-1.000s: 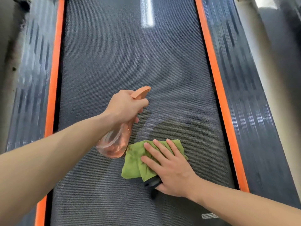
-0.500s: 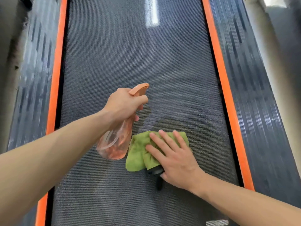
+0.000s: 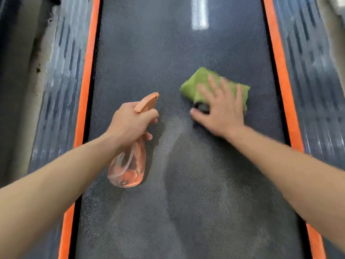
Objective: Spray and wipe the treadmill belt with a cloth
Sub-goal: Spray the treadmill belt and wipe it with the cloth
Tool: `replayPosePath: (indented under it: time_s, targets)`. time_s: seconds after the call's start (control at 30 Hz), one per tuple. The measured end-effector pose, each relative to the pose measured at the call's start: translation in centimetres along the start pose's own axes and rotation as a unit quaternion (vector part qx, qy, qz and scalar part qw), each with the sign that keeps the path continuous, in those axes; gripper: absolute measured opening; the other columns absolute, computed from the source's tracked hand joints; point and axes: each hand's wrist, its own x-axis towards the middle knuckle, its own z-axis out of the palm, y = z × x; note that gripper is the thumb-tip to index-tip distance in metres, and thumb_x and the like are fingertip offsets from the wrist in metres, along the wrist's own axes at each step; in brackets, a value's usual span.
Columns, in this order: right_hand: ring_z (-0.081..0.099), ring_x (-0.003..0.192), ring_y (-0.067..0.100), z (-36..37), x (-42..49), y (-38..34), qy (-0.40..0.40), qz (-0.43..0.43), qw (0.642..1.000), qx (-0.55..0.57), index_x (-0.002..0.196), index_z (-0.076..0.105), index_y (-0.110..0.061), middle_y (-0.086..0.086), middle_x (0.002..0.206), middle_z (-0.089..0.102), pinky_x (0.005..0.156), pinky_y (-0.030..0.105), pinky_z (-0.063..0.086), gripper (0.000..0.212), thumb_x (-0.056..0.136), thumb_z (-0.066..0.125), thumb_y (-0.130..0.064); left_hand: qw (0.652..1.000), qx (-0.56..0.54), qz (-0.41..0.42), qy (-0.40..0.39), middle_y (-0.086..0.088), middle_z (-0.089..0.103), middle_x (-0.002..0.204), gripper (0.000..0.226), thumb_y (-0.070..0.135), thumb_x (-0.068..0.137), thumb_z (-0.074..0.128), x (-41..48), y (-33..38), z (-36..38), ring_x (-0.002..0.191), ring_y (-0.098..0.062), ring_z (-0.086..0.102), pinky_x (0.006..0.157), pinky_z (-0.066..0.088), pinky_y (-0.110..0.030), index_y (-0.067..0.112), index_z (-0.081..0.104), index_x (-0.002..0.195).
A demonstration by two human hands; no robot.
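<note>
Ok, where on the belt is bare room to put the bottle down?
Bare belt lies beyond the bottle and cloth, between the orange strips. More lies near you, between the forearms. Crowded: the middle, at the left hand and right hand.

The cloth (image 3: pixel 192 85) lies on the treadmill belt (image 3: pixel 149 53), right of centre, under the right hand (image 3: pixel 222 114). The spray bottle (image 3: pixel 128 169), in the left hand (image 3: pixel 128 124), is left of the cloth, nearer the person.
</note>
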Motion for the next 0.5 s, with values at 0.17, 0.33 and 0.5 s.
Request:
replayPosePath:
  time_s: [0.17,0.33,0.5]
  targets:
    - [0.027,0.153,0.032,3.7,-17.3,-7.0,-0.078,-0.384,0.919,-0.046,0.150,0.040,-0.040,-0.001,0.168,0.024,0.118,0.066,0.019,0.081,0.075,0.051,-0.069,1.000,0.024,-0.012,0.005,-0.009,0.077,0.084,0.017,0.022,0.086,0.072,0.1,-0.7,-0.5,0.046,-0.022,0.071,0.059,0.050,-0.027,0.008,0.077,0.092]
    - [0.035,0.149,0.029,3.4,-8.5,-1.8,0.005,-0.271,0.962,-0.020,0.147,0.048,-0.039,-0.002,0.165,0.032,0.117,0.059,0.024,0.065,0.083,0.052,-0.051,0.999,0.013,-0.029,-0.016,-0.014,0.077,0.110,0.026,0.025,0.083,0.071,0.4,-1.0,0.0,0.048,-0.025,0.071,0.052,0.049,-0.024,0.010,0.079,0.103]
    - [0.030,0.150,0.031,0.9,-0.2,4.3,0.048,0.045,0.998,0.010,0.150,0.045,-0.036,0.001,0.166,0.029,0.119,0.061,0.017,0.062,0.091,0.049,-0.057,0.998,0.010,-0.023,-0.060,-0.021,0.075,0.107,0.041,0.030,0.075,0.072,0.1,-0.2,1.3,0.047,-0.026,0.069,0.062,0.051,-0.031,0.010,0.078,0.110]
